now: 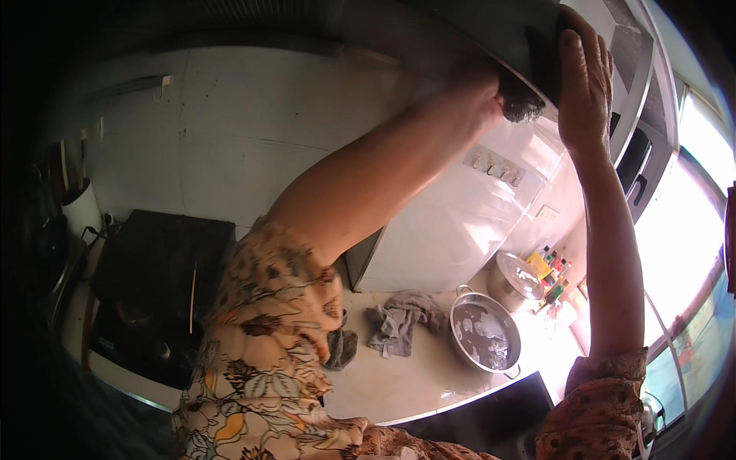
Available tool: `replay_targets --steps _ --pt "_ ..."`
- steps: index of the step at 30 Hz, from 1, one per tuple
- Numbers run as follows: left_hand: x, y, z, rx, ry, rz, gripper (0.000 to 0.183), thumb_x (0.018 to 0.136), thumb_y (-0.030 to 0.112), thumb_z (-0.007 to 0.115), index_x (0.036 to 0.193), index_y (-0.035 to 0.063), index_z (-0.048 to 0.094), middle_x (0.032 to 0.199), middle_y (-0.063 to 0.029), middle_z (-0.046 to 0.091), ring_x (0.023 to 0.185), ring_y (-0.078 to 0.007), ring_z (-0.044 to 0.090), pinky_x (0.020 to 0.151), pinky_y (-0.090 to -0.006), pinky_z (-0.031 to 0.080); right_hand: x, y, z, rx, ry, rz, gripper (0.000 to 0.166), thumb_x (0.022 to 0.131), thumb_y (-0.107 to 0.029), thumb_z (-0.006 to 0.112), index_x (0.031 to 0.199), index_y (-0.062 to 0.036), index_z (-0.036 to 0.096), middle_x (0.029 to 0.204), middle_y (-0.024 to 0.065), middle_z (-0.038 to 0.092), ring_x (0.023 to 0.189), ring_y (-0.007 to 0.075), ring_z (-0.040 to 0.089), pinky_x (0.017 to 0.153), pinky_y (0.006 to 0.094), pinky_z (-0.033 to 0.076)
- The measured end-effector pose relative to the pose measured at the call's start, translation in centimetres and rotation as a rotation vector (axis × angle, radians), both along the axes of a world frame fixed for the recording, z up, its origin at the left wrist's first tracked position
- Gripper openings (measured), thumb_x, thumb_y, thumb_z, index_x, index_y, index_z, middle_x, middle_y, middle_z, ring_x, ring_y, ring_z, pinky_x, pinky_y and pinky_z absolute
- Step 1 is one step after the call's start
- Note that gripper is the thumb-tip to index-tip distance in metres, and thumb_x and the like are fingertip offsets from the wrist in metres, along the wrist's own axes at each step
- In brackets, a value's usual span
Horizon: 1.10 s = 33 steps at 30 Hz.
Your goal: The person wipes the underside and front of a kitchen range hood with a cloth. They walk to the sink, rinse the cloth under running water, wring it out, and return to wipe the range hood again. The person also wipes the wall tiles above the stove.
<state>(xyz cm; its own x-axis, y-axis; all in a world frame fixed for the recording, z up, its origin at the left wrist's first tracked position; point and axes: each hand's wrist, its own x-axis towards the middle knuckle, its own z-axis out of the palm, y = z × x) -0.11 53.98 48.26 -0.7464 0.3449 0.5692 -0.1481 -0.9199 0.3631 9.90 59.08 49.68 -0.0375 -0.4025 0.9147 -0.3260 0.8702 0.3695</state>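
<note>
My left hand [489, 86], blurred and partly in shadow, holds a dark wire scouring pad [522, 104] beneath the edge of a dark overhead panel [517, 34], apparently a range hood. My right hand [586, 92] rests raised against the right end of that panel, thumb towards the camera; some of its fingers are partly hidden. Below, a two-handled metal basin [485, 332] of sudsy water stands on the light countertop [397, 397]. Grey cloths [405, 319] lie crumpled to its left. A darker cloth [341, 348] lies close to my left sleeve.
A lidded metal pot [514, 282] and several bottles [555, 270] stand in the counter's corner. Hooks [494, 165] are on the tiled wall. A black cooktop [144, 339] and a white utensil holder [82, 210] are at left. A cabinet [629, 109] and a bright window [684, 190] are at right.
</note>
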Motion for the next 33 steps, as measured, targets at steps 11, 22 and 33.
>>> replay_targets --steps 11,22,33 --pt "2.0 -0.2 -2.7 0.136 0.168 -0.114 0.016 0.085 0.008 0.035 0.088 0.0007 0.049 0.083 -0.0065 0.055 0.063 -0.0122 0.051 0.045 -0.0202 0.037 -2.1 2.9 1.3 0.141 0.133 0.066 0.034 0.087 -0.021 0.029 0.110 -0.0043 0.048 0.107 0.0138 0.049 0.103 0.0250 0.043 0.091 0.0322 0.028" --pt "2.2 1.3 -4.6 0.124 -0.067 -0.137 0.015 0.083 0.008 0.037 0.087 -0.0016 0.049 0.081 -0.0081 0.054 0.062 -0.0134 0.052 0.047 -0.0212 0.040 -2.5 2.4 0.8 0.068 0.115 0.051 0.034 0.084 -0.019 0.030 0.109 -0.0034 0.047 0.109 0.0131 0.048 0.103 0.0252 0.043 0.091 0.0319 0.027" --pt "0.6 2.6 -2.2 0.106 -0.171 -0.034 0.016 0.082 0.008 0.039 0.086 -0.0040 0.049 0.078 -0.0096 0.054 0.061 -0.0146 0.052 0.049 -0.0222 0.044 -1.6 0.2 0.0 0.032 -0.005 0.290 0.035 0.081 -0.019 0.030 0.108 -0.0077 0.049 0.104 0.0123 0.049 0.097 0.0261 0.043 0.087 0.0330 0.030"
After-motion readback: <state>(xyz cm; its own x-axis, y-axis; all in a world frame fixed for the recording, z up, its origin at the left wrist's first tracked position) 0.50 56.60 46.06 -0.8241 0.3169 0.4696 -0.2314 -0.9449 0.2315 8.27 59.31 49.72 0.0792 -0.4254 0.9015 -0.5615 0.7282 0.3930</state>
